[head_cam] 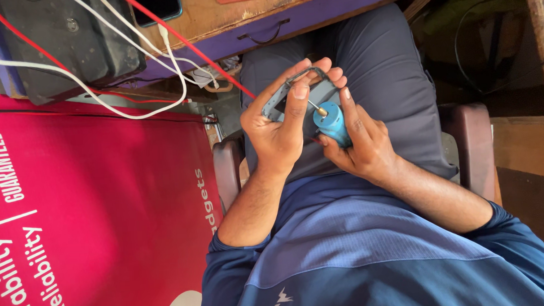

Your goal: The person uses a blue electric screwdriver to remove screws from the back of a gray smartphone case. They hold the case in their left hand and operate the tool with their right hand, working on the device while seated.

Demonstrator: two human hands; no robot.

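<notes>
Seated in a chair, a person works over the lap with both bare hands. The left hand [277,131] curls its fingers around a thin grey bracket [281,93], a flat, curved strip of what looks like plastic or metal; the fingertips press on its far end while the thumb lies along the near side, its tip just beside a short brass shaft [320,111]. That shaft juts from a small blue cylinder [332,124], smooth and matte like moulded plastic, which the right hand [361,142] grips: the index finger stretched along the cylinder's outer side, the thumb underneath, the remaining fingers folded behind it and mostly hidden. The bracket and the cylinder sit between the two hands, touching or nearly so; whether they are joined cannot be told.

Beneath the fingers lies the smooth grey cloth of the person's trousers [372,61]; nearer the camera, a navy sports shirt [351,248] with a fine mesh panel. Dark brown padded armrests [469,136] flank the lap on either side.

Beyond the fingertips stands a worn wooden desk [227,12] with a purple drawer front [339,10] and a slim metal handle. Red and white cables [156,72] trail off its edge past a black, rough-surfaced box [61,40]. Left of the left hand, a glossy red banner [89,212] with white lettering fills the space.
</notes>
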